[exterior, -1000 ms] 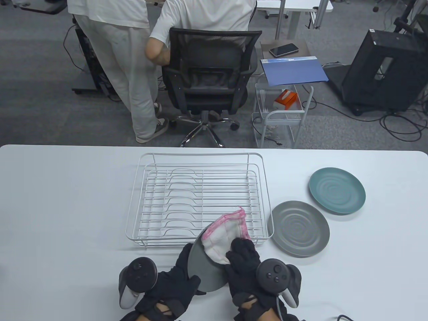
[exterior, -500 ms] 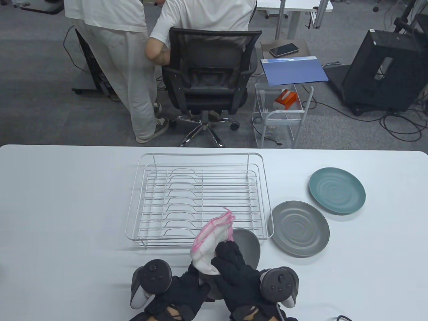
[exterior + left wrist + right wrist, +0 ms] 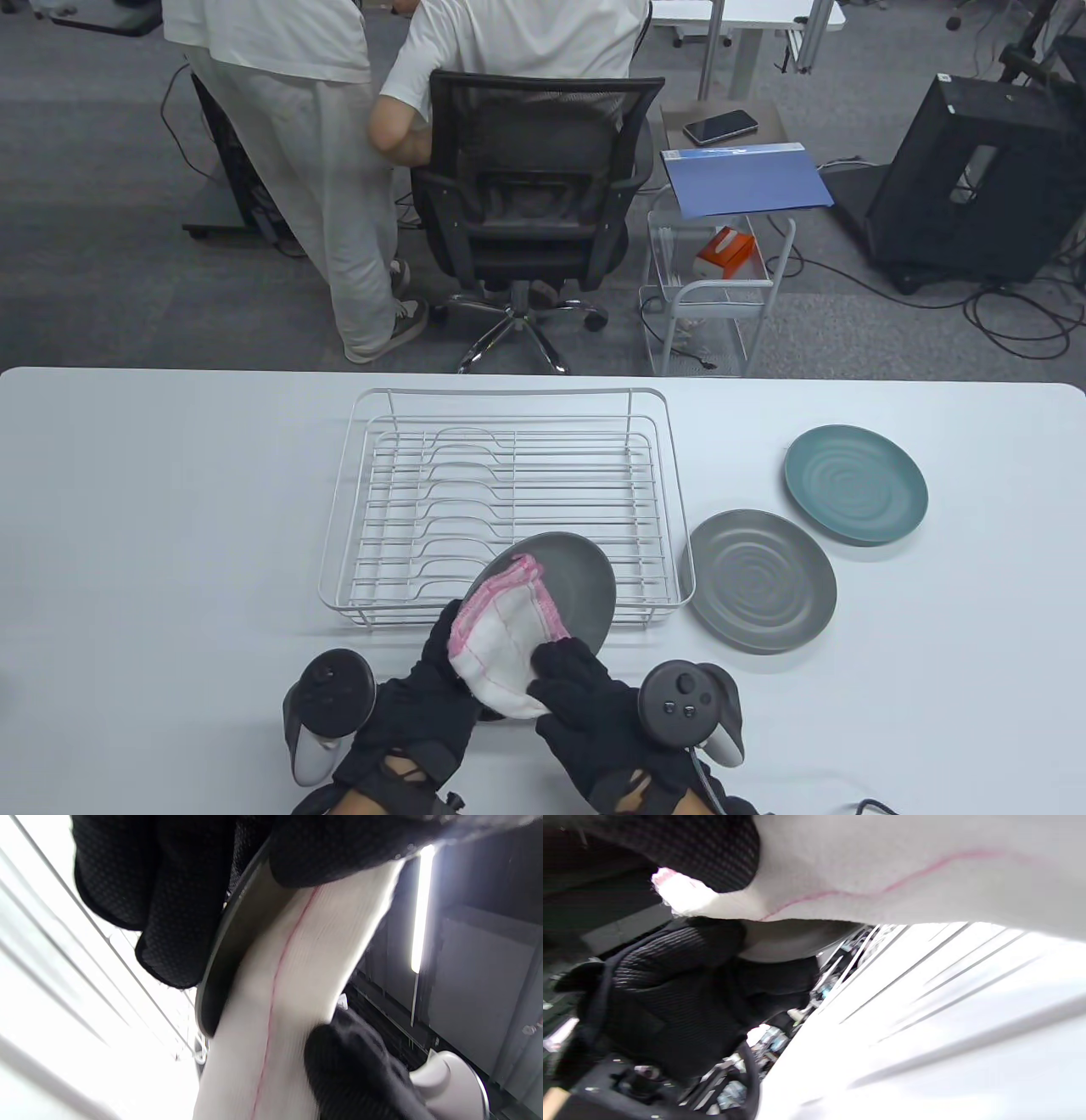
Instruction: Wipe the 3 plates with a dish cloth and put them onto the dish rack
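Item 1: dark grey plate (image 3: 575,586), lifted off the surface (image 3: 170,526) and tilted, its far edge over the near right corner of the dish rack (image 3: 501,501). The left hand (image 3: 416,713) grips it at the near left rim, fingers curled round the edge; the left wrist view shows the fingers (image 3: 169,908) behind the plate's thin rim.

Item 2: dish cloth (image 3: 505,641), white with pink stitched edging, bunched and pressed against the upper face of the held plate. The right hand (image 3: 585,705) holds it, fingers curled over the near part of the cloth. In the right wrist view the cloth fills the top of the picture, with a pink seam line across it.

Item 3: dish rack, white wire, no plates in it, at the middle of the white surface.

Item 4: grey plate (image 3: 762,581), flat on the surface just right of the rack's near right corner.

Item 5: teal plate (image 3: 855,484), flat on the surface, beyond and to the right of the grey one, close beside it.

Item 6: beyond the surface, a black office chair (image 3: 530,195), two persons in white clothing, a small wire cart (image 3: 713,297) with a blue folder (image 3: 742,178).
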